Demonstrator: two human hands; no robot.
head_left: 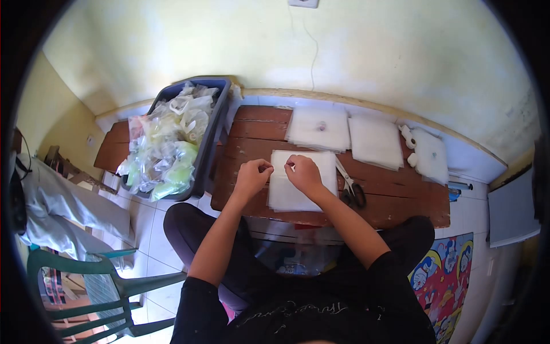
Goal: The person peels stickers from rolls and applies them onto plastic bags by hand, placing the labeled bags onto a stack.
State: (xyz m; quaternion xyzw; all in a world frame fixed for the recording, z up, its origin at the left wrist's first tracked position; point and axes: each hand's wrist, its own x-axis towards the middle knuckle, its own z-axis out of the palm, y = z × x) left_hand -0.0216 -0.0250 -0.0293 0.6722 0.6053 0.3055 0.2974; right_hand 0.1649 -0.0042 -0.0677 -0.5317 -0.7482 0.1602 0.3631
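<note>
Over the left edge of a stack of white translucent plastic sheets [303, 198], my left hand [252, 178] is closed, thumb and fingertips pinched together. My right hand [305, 174] hovers above the same stack, also closed in a pinch, with a small white bit showing near its fingertips. The two hands are a short gap apart, and what either pinches is too small to make out. Black-handled scissors [355, 195] lie just right of the stack, their blades pointing toward the wall. The stack rests on a brown wooden bench [246, 149].
Farther back on the bench are a sheet stack [318, 126], another stack [375, 142] and a smaller one [432, 157], beside small white rolls [408, 137]. To the left stands a dark tub [215, 123] heaped with plastic bags [166, 143]. A green chair [114, 281] is at lower left.
</note>
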